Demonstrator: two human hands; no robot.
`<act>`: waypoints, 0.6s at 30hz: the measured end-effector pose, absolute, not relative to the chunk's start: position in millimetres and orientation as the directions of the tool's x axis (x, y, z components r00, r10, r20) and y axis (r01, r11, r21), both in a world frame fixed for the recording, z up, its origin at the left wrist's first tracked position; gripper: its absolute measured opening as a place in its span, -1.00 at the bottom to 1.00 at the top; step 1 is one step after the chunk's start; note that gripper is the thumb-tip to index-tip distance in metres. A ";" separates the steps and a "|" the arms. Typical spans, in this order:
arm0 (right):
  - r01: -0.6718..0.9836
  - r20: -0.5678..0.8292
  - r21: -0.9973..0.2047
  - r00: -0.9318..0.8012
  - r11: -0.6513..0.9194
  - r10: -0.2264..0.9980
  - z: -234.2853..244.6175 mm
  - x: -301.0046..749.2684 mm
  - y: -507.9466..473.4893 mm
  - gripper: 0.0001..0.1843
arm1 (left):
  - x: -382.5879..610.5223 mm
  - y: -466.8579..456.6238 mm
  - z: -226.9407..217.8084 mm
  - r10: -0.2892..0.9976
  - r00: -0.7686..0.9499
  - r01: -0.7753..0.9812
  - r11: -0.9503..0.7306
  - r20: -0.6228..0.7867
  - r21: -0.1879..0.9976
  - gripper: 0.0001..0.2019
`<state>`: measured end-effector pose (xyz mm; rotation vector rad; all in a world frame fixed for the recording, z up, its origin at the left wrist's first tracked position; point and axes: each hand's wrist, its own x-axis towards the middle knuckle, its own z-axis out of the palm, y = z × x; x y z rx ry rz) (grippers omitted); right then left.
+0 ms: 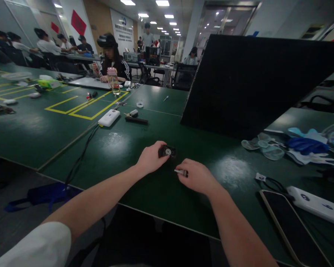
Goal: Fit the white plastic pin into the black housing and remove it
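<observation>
My left hand (151,158) grips a small black housing (173,151) between thumb and fingers, just above the green table (156,193). A round, pale grey disc (168,152) shows on the housing's face. Close by on the right, my right hand (197,176) is closed around a small part (180,171) with a whitish tip pointing left; its exact kind is too small to make out. The two held pieces are apart. My right fingers cover most of the small part.
A large black panel (250,89) leans at the back right. Ahead lie a white power bank (109,118), with a cable, and a dark bar (137,120). To the right are clear fan blades (271,150) and a phone (292,226). A person (122,68) sits across, behind a bottle (113,82).
</observation>
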<state>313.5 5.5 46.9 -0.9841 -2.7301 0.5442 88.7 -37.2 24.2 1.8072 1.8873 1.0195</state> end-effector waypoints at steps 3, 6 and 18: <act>0.604 0.124 -0.385 -0.716 0.698 0.687 44.0 310.4 7.6 -0.83 | 87.3 -37.7 25.0 0.963 -0.135 0.731 -0.061 0.232 0.680 -0.59; 0.541 0.289 -0.558 -0.584 0.629 0.759 46.9 307.9 7.0 -0.80 | 90.0 -40.6 26.1 0.972 -0.092 0.732 -0.081 0.217 0.676 -0.62; 0.428 0.287 -0.770 -0.431 0.473 0.856 35.8 299.0 7.2 -0.75 | 97.2 -45.5 23.5 0.972 -0.042 0.654 -0.149 0.233 0.742 -0.60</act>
